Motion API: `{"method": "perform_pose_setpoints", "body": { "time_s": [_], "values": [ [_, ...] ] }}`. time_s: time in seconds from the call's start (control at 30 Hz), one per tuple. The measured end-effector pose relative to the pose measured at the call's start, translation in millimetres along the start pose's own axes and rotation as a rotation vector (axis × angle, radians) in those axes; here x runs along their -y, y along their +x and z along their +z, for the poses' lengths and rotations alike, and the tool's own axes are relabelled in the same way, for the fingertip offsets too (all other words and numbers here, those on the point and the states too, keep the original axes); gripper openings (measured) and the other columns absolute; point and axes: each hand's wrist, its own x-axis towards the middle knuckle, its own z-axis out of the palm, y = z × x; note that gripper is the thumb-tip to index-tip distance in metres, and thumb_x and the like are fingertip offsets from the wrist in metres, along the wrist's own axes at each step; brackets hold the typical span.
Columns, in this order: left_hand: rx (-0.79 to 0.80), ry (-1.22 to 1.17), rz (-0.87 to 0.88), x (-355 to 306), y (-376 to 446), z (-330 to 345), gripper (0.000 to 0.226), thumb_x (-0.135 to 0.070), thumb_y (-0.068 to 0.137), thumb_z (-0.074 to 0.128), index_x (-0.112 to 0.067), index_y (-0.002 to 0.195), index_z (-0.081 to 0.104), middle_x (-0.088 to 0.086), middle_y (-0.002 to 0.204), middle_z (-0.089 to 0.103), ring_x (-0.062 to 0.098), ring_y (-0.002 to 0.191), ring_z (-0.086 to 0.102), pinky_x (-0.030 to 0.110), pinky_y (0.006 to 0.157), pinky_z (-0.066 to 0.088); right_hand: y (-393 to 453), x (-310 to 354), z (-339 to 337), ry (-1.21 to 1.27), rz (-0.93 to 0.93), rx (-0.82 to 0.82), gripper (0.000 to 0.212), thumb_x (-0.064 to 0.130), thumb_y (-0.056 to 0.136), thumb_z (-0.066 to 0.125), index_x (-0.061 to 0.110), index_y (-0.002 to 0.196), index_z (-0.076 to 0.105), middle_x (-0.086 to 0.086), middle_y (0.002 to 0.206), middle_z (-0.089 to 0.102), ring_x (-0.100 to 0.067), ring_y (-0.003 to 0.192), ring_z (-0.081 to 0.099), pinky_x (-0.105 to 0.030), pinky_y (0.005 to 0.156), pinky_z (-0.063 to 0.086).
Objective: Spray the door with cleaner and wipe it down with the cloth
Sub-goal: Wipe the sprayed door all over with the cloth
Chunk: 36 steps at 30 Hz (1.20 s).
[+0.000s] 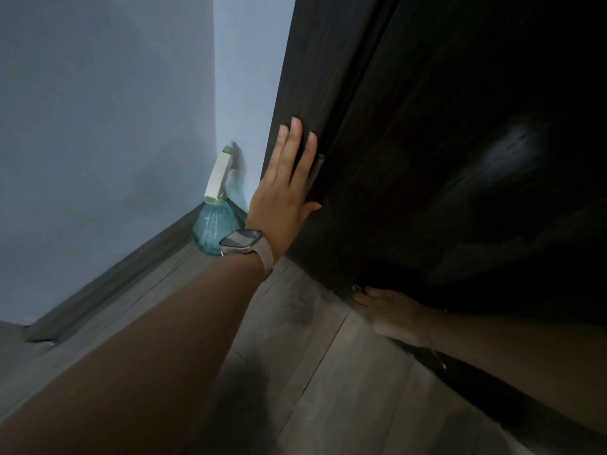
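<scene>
The dark door (pixel 443 142) fills the right of my view, its edge running from the top down to the wooden floor (pixel 312 372), with the blue-grey wall (pixel 98 126) meeting it in the corner behind. My left hand (pixel 285 185) lies flat on the door's edge face, fingers straight and close together pointing up along it, thumb hooked toward the door's front, a watch (pixel 241 242) on the wrist. My right hand (pixel 391 315) is low at the door's bottom corner, near the floor; it is dim there and I cannot tell how its fingers lie, or whether the cloth is under them, since I see no cloth anywhere. The spray bottle (pixel 217 221) stands upright in the corner, just beside the left wrist and on the wall side of it, its long axis vertical, nozzle head up. So the left hand is much the nearer one; I judge reaching the bottle means drawing down and leftward off the door.
</scene>
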Motion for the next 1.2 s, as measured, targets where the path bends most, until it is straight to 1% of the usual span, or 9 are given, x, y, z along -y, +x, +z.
{"method": "perform_pose_setpoints", "body": {
  "time_s": [0.1,0.27,0.47,0.57,0.7,0.9,1.0,1.1,1.2],
  "values": [
    [-0.025,-0.02,-0.009,-1,1,3,0.109,-0.025,0.071,0.083,-0.01,0.152,0.011,0.018,0.16,0.007,0.021,0.147,-0.005,0.019,0.117,-0.002,19,-26,-31,-0.185,-0.016,-0.086,0.027,0.037,0.072,0.077,0.024,0.095,0.078,-0.006,0.123,0.063,-0.036,0.122,0.042,-0.045,0.103,0.028],
    [-0.032,-0.016,0.036,2,3,2,0.107,-0.029,0.071,0.082,-0.005,0.151,0.016,0.021,0.157,0.01,0.033,0.147,0.006,0.018,0.118,-0.004,55,-58,-84,0.111,0.112,-0.476,0.026,0.019,0.077,0.053,0.015,0.072,0.078,-0.001,0.092,0.073,-0.021,0.098,0.069,-0.03,0.091,0.047],
    [-0.021,-0.027,0.031,6,2,3,0.106,-0.029,0.073,0.082,-0.005,0.152,0.015,0.02,0.158,0.009,0.023,0.146,-0.004,0.015,0.117,-0.005,43,-4,-25,0.027,-0.134,0.02,0.032,0.014,0.087,0.064,0.005,0.118,0.066,-0.018,0.149,0.037,-0.039,0.14,0.029,-0.049,0.114,0.031],
    [-0.027,-0.044,0.031,6,2,2,0.105,-0.028,0.073,0.082,-0.004,0.151,0.017,0.021,0.157,0.01,0.027,0.147,0.0,0.012,0.116,-0.005,56,-12,-38,-0.02,-0.074,-0.018,0.028,0.025,0.08,0.072,0.013,0.106,0.074,-0.011,0.133,0.056,-0.033,0.13,0.043,-0.043,0.109,0.033],
    [-0.032,-0.046,0.047,4,3,0,0.105,-0.027,0.072,0.083,-0.005,0.15,0.017,0.022,0.156,0.012,0.037,0.146,0.008,0.014,0.117,-0.004,91,-38,-57,0.145,0.007,-0.322,0.019,0.032,0.063,0.083,0.019,0.076,0.078,-0.003,0.106,0.071,-0.024,0.111,0.061,-0.034,0.097,0.037],
    [-0.008,-0.045,0.052,6,2,-1,0.106,-0.027,0.071,0.084,-0.006,0.151,0.017,0.022,0.158,0.013,0.035,0.147,0.009,0.007,0.114,-0.002,35,-3,-42,0.136,-0.18,-0.158,0.034,0.012,0.089,0.062,0.003,0.121,0.063,-0.014,0.141,0.046,-0.032,0.13,0.043,-0.041,0.102,0.043],
    [-0.007,-0.047,0.062,7,1,-2,0.105,-0.026,0.071,0.083,-0.005,0.151,0.019,0.021,0.158,0.013,0.035,0.147,0.009,0.01,0.115,-0.001,20,-6,-50,0.291,-0.108,-0.115,0.031,0.025,0.051,0.092,0.011,0.075,0.077,-0.007,0.109,0.07,-0.026,0.101,0.065,-0.032,0.082,0.054],
    [-0.016,-0.06,0.072,8,2,-3,0.099,-0.02,0.073,0.082,-0.002,0.15,0.023,0.022,0.158,0.016,0.035,0.147,0.011,0.014,0.117,0.0,48,-25,-72,0.057,-0.08,-0.207,0.023,0.017,0.087,0.059,0.011,0.105,0.073,-0.007,0.127,0.06,-0.028,0.127,0.05,-0.036,0.105,0.038],
    [-0.016,-0.057,0.099,13,2,-7,0.088,-0.014,0.079,0.076,-0.003,0.15,0.024,0.022,0.157,0.018,0.034,0.147,0.012,0.02,0.12,0.002,67,-51,-90,0.197,-0.016,-0.308,0.036,0.015,0.074,0.041,0.018,0.069,0.077,0.001,0.091,0.072,-0.021,0.1,0.068,-0.03,0.091,0.044]
  ]
}}
